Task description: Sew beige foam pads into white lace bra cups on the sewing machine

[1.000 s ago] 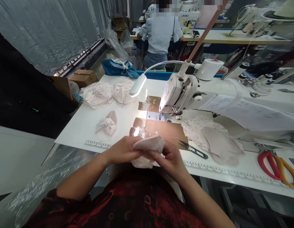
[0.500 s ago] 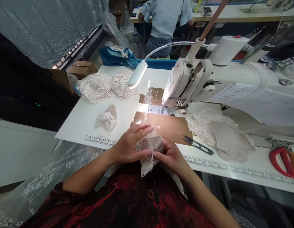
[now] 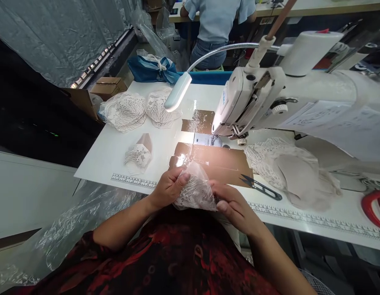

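A white lace piece (image 3: 196, 191), shaped like a cup with a sheer panel at its top, is held over the table's front edge. My left hand (image 3: 169, 186) grips its left side, the thumb lying on top of the lace. At its right edge, my right hand (image 3: 234, 205) pinches the fabric between thumb and fingers. Just beyond stands a white sewing machine (image 3: 236, 102), its needle area lit by a lamp (image 3: 178, 92). Black thread snips (image 3: 261, 188) lie to the right of my hands. A similar lace cup (image 3: 138, 157) rests on the left.
Two stacks of lace pieces (image 3: 124, 111) sit at the table's back left. More lace and beige fabric (image 3: 296, 172) lies right of the machine. Brown tape (image 3: 214, 159) covers part of the tabletop, and a ruler strip (image 3: 300, 219) runs along the front. Another person (image 3: 216, 24) sits beyond.
The lace piece has been turned and spread, so its patterned face shows. My hands have moved apart to opposite sides of it. The view has shifted slightly.
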### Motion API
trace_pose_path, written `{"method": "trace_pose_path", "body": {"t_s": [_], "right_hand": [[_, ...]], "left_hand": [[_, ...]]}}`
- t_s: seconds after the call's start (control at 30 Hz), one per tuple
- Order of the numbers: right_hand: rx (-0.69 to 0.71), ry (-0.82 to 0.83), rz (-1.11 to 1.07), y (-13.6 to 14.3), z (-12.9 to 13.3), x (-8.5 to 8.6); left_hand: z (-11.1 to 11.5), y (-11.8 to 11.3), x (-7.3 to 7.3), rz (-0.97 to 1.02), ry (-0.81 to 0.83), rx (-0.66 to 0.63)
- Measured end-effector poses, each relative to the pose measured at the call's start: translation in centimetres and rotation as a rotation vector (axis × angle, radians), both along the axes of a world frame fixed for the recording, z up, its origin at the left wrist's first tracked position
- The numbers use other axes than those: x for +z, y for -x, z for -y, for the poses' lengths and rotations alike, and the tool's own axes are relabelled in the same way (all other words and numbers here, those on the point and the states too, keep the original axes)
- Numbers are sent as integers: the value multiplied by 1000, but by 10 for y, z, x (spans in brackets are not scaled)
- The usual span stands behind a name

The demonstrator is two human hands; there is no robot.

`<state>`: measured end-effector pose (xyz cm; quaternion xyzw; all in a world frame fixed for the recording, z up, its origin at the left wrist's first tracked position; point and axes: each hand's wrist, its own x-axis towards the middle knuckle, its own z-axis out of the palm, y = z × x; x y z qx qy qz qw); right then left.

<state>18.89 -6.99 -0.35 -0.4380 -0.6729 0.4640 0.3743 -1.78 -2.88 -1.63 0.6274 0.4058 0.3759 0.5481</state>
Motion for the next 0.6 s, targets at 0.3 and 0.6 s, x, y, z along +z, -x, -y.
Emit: {"method": "trace_pose_path", "body": {"t_s": [0.3,0.6], "right_hand": [[8,160,-206,18,-7,-6],[-129,269,-121,25,-4,-5]], "left_hand": [[7,6,-4,-26,-22,-134],[-16,30,16,-151,-130,-297]]}}
